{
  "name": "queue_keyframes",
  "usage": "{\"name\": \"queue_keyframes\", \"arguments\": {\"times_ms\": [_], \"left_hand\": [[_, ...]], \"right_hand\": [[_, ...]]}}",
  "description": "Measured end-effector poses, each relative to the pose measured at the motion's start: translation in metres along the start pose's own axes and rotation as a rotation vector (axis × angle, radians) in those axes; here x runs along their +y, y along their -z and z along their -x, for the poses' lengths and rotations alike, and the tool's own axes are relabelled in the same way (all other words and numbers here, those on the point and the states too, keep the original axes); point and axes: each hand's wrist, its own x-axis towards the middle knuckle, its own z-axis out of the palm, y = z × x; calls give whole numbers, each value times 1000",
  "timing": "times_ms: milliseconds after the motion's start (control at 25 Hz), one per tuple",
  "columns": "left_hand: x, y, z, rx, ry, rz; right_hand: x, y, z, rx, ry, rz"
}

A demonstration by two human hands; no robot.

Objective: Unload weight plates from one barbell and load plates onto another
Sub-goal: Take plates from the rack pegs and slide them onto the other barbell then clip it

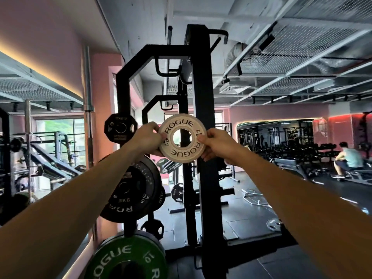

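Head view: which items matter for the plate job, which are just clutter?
Job:
white plate, held by left hand and right hand
rack
stored black plates
green plate

Clutter:
benches
seated person
loose plate on floor

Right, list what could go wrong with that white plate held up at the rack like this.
1. Both the left hand and the right hand pinch the small white plate only at its rim, at arm's length; a slip would likely drop it toward the stored black plates and green plate below.
2. The plate is close to the black rack upright; fingers could get caught between the two.
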Motion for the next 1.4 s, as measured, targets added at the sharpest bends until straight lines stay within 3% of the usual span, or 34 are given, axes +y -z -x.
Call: {"name": "queue_keyframes", "arguments": {"times_ms": [520, 1000, 1400], "left_hand": [[52, -199, -56, -51, 1, 47], [16, -268, -160, -32, -6, 21], [31, -298, -161, -38, 7, -22]], "right_hand": [[88, 194, -44, 0, -33, 76], [166, 233, -148, -39, -36, 94], [186, 265, -160, -101, -3, 94]]}}
